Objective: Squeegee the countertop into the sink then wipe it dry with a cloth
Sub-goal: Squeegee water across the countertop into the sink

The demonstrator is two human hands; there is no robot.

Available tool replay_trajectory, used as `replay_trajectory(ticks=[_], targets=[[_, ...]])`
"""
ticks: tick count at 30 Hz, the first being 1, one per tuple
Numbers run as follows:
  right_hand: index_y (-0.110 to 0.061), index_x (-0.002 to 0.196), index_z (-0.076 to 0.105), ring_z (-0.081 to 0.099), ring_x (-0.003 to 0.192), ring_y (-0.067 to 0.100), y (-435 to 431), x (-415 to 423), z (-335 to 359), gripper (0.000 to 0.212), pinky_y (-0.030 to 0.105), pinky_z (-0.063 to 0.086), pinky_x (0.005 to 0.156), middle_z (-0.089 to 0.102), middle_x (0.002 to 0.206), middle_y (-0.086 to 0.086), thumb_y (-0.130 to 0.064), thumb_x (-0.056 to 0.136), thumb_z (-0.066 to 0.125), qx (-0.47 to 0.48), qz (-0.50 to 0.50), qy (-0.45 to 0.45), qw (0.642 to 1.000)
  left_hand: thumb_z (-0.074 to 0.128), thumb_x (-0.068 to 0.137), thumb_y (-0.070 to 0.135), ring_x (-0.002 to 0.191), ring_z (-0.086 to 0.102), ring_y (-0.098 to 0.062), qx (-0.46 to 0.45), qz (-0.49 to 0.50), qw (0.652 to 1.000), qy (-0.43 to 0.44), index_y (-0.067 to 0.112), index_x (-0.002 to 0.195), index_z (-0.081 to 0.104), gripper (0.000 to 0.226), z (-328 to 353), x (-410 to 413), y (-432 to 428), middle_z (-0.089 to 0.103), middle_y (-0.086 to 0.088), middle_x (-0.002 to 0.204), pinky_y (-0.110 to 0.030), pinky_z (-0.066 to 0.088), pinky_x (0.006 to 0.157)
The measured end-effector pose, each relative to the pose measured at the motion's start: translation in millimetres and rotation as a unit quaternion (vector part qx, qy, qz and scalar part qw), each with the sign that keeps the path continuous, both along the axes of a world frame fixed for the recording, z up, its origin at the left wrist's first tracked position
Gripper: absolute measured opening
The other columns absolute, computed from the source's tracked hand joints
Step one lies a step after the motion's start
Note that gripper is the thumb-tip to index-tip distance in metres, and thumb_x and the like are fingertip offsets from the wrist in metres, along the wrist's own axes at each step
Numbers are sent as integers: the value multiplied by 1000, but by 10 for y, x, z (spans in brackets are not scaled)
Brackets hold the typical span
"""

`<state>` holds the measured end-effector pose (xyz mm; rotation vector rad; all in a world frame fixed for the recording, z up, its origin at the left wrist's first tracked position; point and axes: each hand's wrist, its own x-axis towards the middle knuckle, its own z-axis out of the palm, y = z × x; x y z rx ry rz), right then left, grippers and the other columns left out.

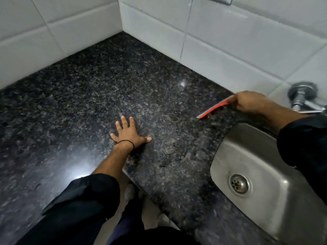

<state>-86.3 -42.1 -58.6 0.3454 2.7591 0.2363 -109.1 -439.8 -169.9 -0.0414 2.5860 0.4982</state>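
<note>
The dark speckled granite countertop [99,89] fills the corner, with a thin film of water [164,137] shining near its middle. My left hand [129,133] lies flat on the stone with fingers spread, holding nothing. My right hand [251,103] grips a red squeegee [215,107] by its far end. Its blade edge rests on the counter near the back wall, just left of the steel sink [261,156]. No cloth is in view.
White tiled walls [230,43] close the counter on the left and at the back. A chrome tap [300,98] sticks out of the wall above the sink. The sink drain [239,183] is open. The counter's front edge runs diagonally, with floor and my feet below.
</note>
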Motion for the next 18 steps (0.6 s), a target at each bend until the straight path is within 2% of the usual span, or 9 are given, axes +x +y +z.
replay_trajectory(ticks=[2,6,8,12,18], targets=[[-29,121,67,66,96,34,128,313,77,35,38,54,79,69,106,16,-26,87,60,-12,-7,-19,1000,70,66,72,149,-13,-32,-7,-5,1000,9,27,155,-2,123,-5,29,-16,-19,-3,162,-64,3,116],[-43,115,67,67,95,30,240,655,184,33,37,55,81,71,106,7,-42,84,59,-26,2,-38,999,64,70,74,150,-5,-32,-15,-11,999,31,27,155,6,114,9,125,-20,-9,-4,164,-62,8,117],[-43,113,67,66,96,28,248,703,223,36,40,55,84,71,108,4,-33,79,58,-18,-9,-36,999,61,75,72,150,-1,-32,-17,-13,999,45,26,155,10,106,19,195,7,-6,-4,164,-61,11,117],[-39,113,70,65,97,31,61,650,308,41,38,54,84,71,106,9,-18,80,59,-51,-16,24,998,59,81,65,149,0,-33,3,-6,998,68,25,154,14,95,43,390,43,-4,-6,164,-60,11,117],[-40,122,66,67,99,26,-723,151,180,49,34,54,81,73,108,1,-16,80,57,-147,70,61,985,57,80,70,149,-10,-35,24,80,996,21,21,155,3,105,112,711,-91,-11,-13,162,-57,5,118]])
